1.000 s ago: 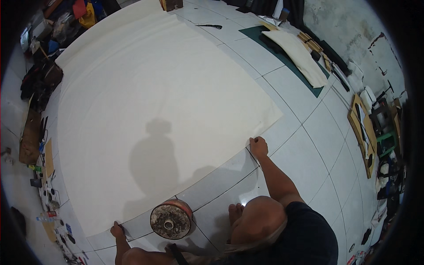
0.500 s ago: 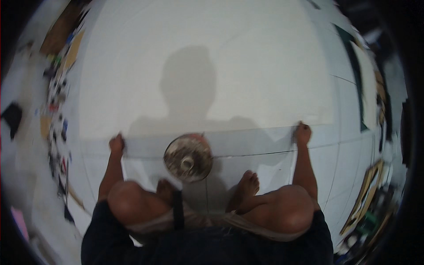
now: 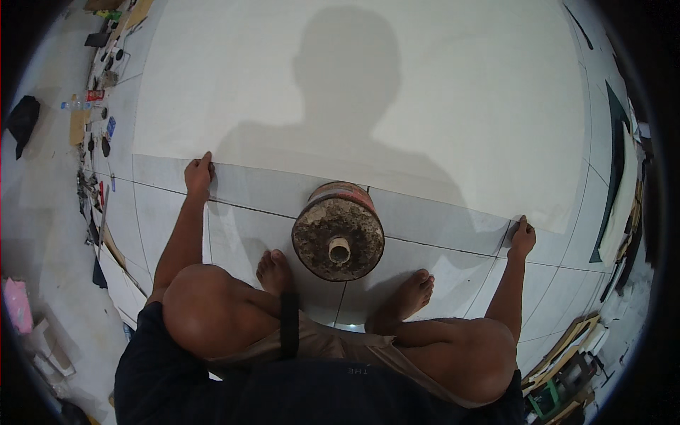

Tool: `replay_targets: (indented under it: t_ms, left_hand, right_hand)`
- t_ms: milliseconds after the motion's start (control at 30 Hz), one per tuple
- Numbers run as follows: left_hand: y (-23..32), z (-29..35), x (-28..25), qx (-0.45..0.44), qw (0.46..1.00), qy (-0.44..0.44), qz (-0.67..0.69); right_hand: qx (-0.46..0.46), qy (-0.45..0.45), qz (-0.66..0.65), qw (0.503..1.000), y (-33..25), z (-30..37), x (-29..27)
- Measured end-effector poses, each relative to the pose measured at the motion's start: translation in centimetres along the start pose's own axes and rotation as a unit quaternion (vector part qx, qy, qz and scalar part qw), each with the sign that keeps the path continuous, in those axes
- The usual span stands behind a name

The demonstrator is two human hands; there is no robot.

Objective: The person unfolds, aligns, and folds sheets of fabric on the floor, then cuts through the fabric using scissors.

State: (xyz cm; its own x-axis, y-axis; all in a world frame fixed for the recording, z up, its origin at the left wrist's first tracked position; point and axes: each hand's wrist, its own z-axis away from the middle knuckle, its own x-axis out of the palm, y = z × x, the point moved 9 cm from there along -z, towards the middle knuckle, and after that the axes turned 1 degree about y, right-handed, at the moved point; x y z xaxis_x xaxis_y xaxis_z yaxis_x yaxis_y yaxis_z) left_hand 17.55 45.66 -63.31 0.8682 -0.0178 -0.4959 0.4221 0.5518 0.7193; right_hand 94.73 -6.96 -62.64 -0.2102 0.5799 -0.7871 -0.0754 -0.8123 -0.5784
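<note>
A large cream-white sheet (image 3: 453, 92) lies flat over the tiled floor, its near edge running across in front of me. My left hand (image 3: 200, 174) is closed in a pinch on that edge, close to the left corner. Toward the right corner, my right hand (image 3: 523, 238) pinches the same edge. Between my feet and the sheet stands a round, rusty, stained can (image 3: 308, 225) with a short pale tube (image 3: 339, 250) upright on its top. Neither hand touches the can. My shadow falls across the sheet.
Small tools and scraps, with a clear plastic bottle (image 3: 76, 105), are strewn along the left. A black bag (image 3: 23, 120) lies farther left, a pink item (image 3: 17, 304) below it. At right are a dark green strip (image 3: 615, 177) and stacked boards (image 3: 567, 347).
My view has turned and come nearer, so the sheet's edge now slants down to the right and the can looks larger. Both hands remain at the edge.
</note>
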Motion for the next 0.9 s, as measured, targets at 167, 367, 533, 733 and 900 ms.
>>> replay_targets:
  t_ms: [167,367,533,733,900]
  left_hand:
    - [0.7,-0.3,-0.3,0.027,0.999,0.017,-0.037]
    - [1.2,0.1,-6.0,0.136,0.902,0.296,-0.283]
    - [6.1,5.2,1.1,0.374,0.825,0.176,-0.385]
    - [7.6,6.7,2.3,0.281,0.873,0.098,-0.386]
    - [6.0,4.2,2.0,0.299,0.896,0.039,-0.325]
  right_hand:
    - [-0.013,0.004,0.013,1.0,0.3,-0.6,-0.2]
    - [-0.03,-0.055,-0.001,0.998,-0.9,0.3,3.3]
    - [-0.234,-0.06,0.112,0.964,-13.6,8.7,4.6]
    - [-0.61,-0.392,-0.021,0.688,-32.1,37.6,9.2]
    - [-0.746,-0.388,0.034,0.541,-34.2,44.9,9.3]
